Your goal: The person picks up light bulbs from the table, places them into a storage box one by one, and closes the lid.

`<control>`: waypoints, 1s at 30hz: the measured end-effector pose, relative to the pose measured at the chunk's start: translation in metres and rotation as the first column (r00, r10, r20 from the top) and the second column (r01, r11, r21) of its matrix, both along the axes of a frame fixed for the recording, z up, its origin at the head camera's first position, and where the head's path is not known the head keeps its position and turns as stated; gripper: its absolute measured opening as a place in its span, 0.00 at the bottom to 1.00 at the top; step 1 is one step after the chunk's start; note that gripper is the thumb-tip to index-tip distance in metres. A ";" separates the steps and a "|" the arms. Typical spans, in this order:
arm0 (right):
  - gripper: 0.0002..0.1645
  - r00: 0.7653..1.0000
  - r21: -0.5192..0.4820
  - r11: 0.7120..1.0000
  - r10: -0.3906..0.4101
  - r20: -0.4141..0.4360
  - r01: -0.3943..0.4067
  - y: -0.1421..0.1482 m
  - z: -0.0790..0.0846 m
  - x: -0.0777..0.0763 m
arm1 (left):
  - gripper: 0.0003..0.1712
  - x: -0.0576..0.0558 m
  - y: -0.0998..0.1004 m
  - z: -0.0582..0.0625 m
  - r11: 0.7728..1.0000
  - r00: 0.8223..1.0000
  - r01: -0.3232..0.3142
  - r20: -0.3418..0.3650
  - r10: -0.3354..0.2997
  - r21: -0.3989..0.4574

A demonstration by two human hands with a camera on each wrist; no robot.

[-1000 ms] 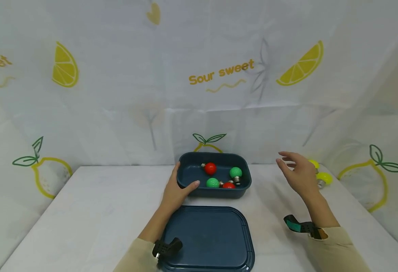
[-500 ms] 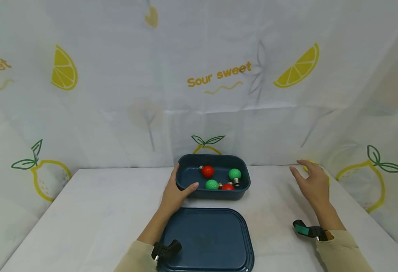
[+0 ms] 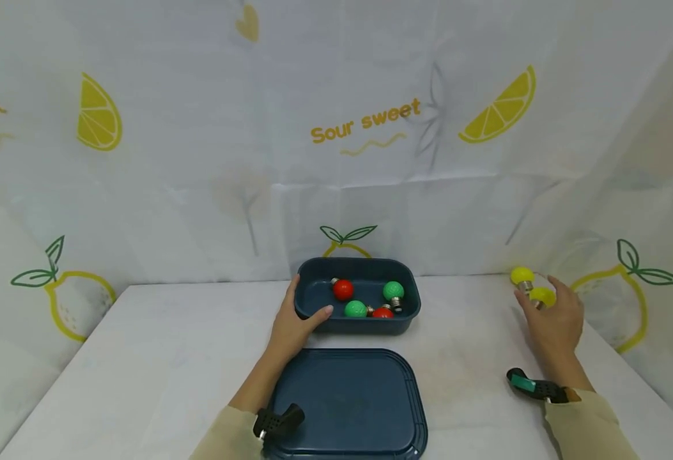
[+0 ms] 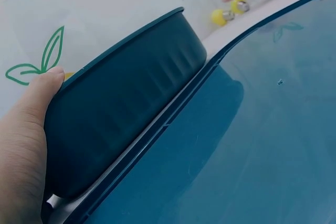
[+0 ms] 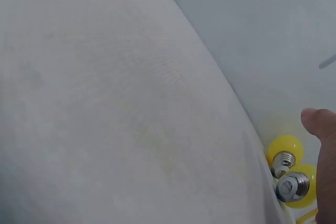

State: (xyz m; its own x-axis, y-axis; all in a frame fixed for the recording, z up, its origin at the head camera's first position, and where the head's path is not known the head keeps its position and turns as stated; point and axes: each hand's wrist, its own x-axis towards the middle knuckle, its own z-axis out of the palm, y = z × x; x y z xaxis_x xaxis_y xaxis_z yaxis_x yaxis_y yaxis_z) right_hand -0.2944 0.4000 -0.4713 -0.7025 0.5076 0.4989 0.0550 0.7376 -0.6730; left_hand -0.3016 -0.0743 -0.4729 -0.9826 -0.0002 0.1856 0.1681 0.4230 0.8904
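Bulbs (image 3: 343, 289), red and green, in far box (image 3: 365, 326): I see them only from head view. Left hand (image 3: 291, 326) grips box's left end; right hand (image 3: 557, 319), spread wide, has shifted right, near yellow bulbs (image 3: 521, 275), far right.

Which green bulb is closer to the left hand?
The left green bulb, by the box's front wall; the other green bulb lies farther from the left hand.

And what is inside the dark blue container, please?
Two red light bulbs and two green light bulbs are visible inside; the near wall of the container covers the bottoms of the two nearest bulbs.
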 end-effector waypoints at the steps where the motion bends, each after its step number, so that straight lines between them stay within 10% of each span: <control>1: 0.43 0.999 -0.034 0.999 -0.005 0.043 0.007 0.001 -0.001 -0.001 | 0.58 0.000 0.000 0.000 1.000 1.000 0.000 -0.003 0.000 -0.001; 7: 0.45 0.977 -0.144 0.989 -0.010 0.212 0.041 0.002 -0.007 -0.005 | 0.58 0.001 -0.003 0.002 1.000 1.000 -0.012 -0.001 0.012 -0.013; 30: 0.37 0.968 -0.163 0.980 -0.072 0.238 0.113 0.004 -0.008 -0.004 | 0.59 0.000 0.000 0.000 1.000 1.000 0.000 -0.005 0.000 0.003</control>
State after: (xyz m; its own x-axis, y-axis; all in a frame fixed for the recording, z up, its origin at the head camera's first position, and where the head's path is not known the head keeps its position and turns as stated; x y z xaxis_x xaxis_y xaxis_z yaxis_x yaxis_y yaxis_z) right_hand -0.2980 0.4036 -0.4794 -0.7336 0.6404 0.2275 0.2862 0.5947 -0.7513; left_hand -0.3015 -0.0741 -0.4732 -0.9816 -0.0010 0.1908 0.1727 0.4203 0.8908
